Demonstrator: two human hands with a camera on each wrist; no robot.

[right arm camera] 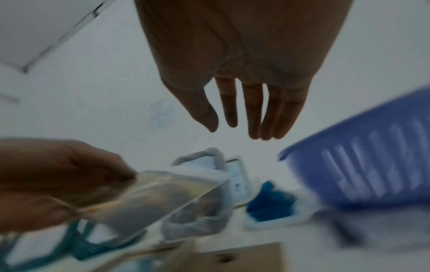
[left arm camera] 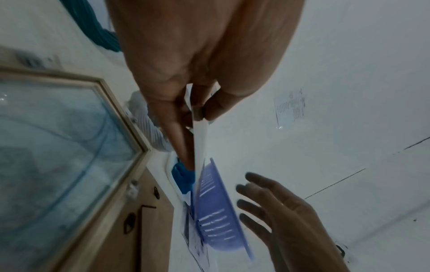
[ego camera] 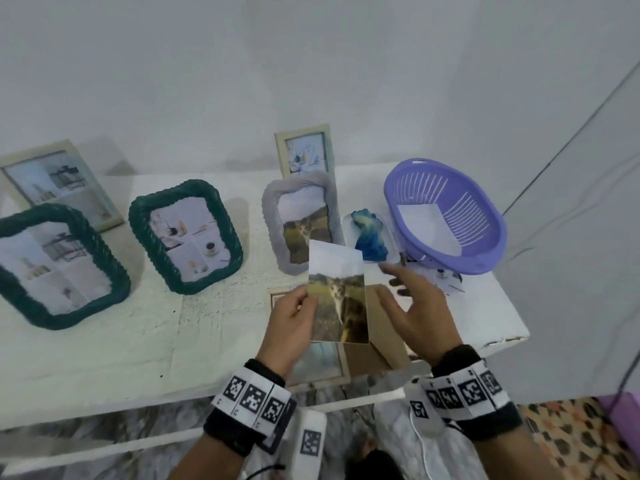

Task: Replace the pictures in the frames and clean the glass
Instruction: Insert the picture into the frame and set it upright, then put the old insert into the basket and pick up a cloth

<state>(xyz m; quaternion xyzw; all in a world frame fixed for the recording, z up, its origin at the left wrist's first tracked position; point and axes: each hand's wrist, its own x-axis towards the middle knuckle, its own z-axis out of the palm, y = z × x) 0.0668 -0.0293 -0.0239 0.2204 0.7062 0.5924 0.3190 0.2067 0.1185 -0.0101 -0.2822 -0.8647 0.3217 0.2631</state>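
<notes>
Left hand (ego camera: 294,318) pinches the cat photo (ego camera: 337,296) by its left edge, thumb on front, holding it upright above the table's (ego camera: 138,341) near edge. Right hand (ego camera: 415,313) is released, fingers spread and holding nothing, just right of the photo, not touching it.

Under the photo lies an open wooden frame (left arm camera: 121,128), glass up, with its brown backing board (ego camera: 384,341) beside it under the right hand. Directly behind the photo stands a grey woven frame (ego camera: 298,220) with the same cat print, and a pale frame (ego camera: 304,152) behind that. Blue cloth (ego camera: 369,237) on a white tray sits between the grey frame and the purple basket (ego camera: 446,216), which has a white sheet inside. Two green woven frames (ego camera: 185,237) and another pale frame (ego camera: 59,183) stand well to the left.

The table's right corner is close to the basket and right hand. There is open tabletop in front of the green frames.

Left wrist view shows the photo edge-on, clamped between thumb and fingers (left arm camera: 181,139), plus metal clips on the flat frame. Right wrist view is blurred but shows the bare palm.
</notes>
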